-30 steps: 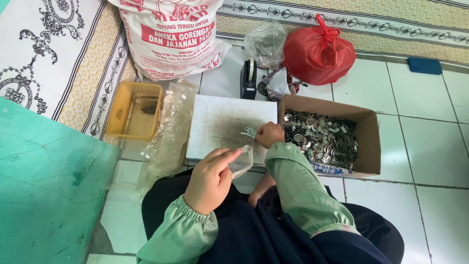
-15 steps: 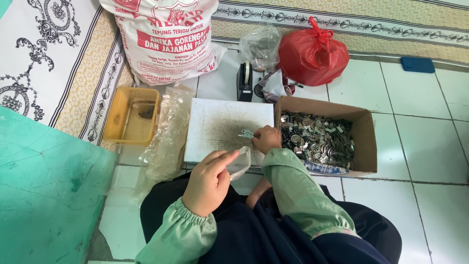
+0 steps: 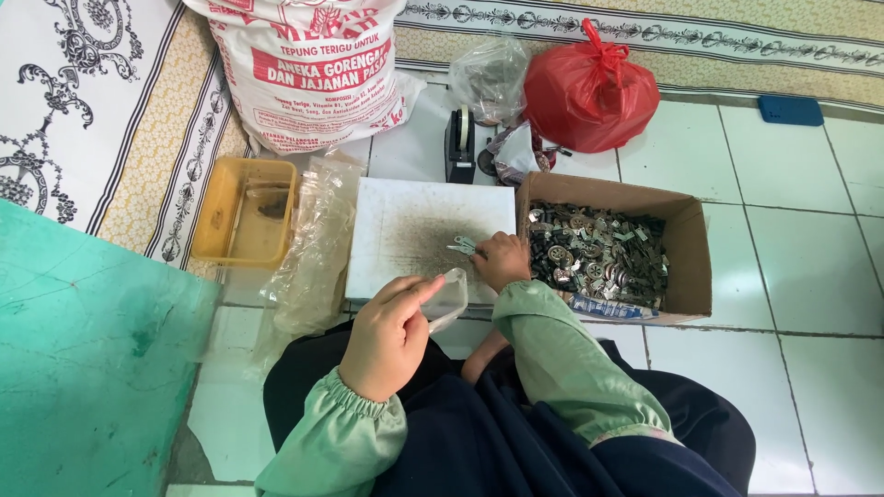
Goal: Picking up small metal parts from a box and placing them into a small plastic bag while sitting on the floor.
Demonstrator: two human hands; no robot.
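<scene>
My left hand point(image 3: 391, 336) holds a small clear plastic bag point(image 3: 447, 299) by its edge, above my lap and just in front of the white board point(image 3: 414, 230). My right hand point(image 3: 502, 260) rests on the board's right side with its fingers closed on a few small metal pieces point(image 3: 463, 245). Right beside that hand stands an open cardboard box point(image 3: 686, 239) filled with several small metal parts point(image 3: 594, 253). Both sleeves are light green.
A yellow plastic tray point(image 3: 244, 212) and loose clear plastic bags point(image 3: 313, 244) lie left of the board. Behind stand a large printed sack point(image 3: 308, 69), a tape dispenser point(image 3: 459, 147), a clear bag point(image 3: 488, 78) and a red bag point(image 3: 589, 87). A green surface point(image 3: 83, 359) fills the left.
My right hand has stayed on the board next to the box. My left hand with the clear bag has shifted slightly; the view itself has drifted a little.
</scene>
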